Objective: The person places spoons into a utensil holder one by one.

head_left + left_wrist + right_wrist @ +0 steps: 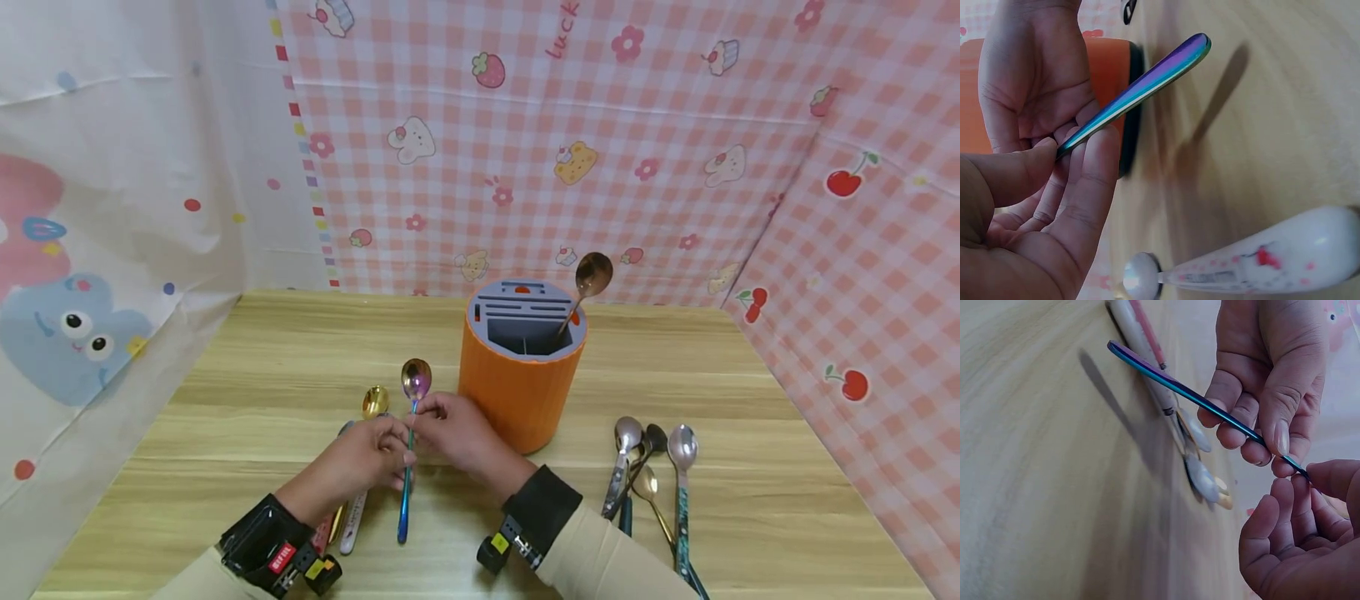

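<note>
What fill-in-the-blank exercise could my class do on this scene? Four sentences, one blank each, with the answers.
The left hand and right hand both hold a multicoloured spoon whose near end, opposite its bowl, is the ____.
The outside of the round holder is coloured ____.
The number of spoons showing in that holder is ____.
In the head view, the dark spoon lies to the ____ of the holder.

Missing words: handle; orange; one; right.

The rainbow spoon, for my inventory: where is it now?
In the head view, the rainbow spoon is left of the orange holder, pinched by the left hand and right hand.
</note>
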`<action>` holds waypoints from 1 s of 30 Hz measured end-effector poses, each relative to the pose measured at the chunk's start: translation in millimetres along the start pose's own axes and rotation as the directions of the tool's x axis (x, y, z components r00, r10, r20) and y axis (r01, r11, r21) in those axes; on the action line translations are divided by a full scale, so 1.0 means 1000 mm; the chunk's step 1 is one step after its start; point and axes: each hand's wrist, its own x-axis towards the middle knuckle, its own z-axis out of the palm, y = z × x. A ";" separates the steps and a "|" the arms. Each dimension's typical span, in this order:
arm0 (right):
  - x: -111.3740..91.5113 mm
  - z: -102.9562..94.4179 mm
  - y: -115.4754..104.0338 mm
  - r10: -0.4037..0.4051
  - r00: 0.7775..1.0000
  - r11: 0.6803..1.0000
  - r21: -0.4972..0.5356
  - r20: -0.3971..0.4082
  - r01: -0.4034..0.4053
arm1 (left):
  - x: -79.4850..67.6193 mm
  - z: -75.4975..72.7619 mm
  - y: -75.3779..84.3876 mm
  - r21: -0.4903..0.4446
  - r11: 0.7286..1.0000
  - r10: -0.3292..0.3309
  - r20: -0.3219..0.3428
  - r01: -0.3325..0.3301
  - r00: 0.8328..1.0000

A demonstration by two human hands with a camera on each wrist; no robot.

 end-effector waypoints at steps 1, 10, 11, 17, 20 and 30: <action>0.000 0.000 -0.002 -0.001 1.000 1.000 -0.002 -0.002 0.001 | 0.000 -0.001 0.001 0.006 1.000 0.009 0.002 -0.009 1.000; -0.002 -0.005 -0.016 -0.019 1.000 1.000 -0.001 0.001 0.019 | -0.002 -0.004 0.012 0.043 0.998 0.053 -0.009 -0.053 0.999; -0.003 -0.006 -0.018 -0.027 1.000 1.000 0.005 0.003 0.027 | -0.002 -0.004 0.013 0.049 0.997 0.054 -0.010 -0.053 0.998; -0.008 -0.008 -0.031 -0.066 0.998 0.998 0.019 -0.001 0.066 | -0.004 -0.005 0.023 0.058 0.996 0.066 -0.007 -0.066 0.998; -0.007 -0.010 -0.031 -0.074 0.997 0.997 0.015 0.000 0.074 | -0.005 -0.004 0.027 0.074 0.994 0.084 -0.012 -0.083 0.996; -0.016 -0.020 -0.053 -0.122 0.993 0.993 -0.008 -0.003 0.122 | -0.008 -0.003 0.046 0.122 0.983 0.141 -0.028 -0.137 0.990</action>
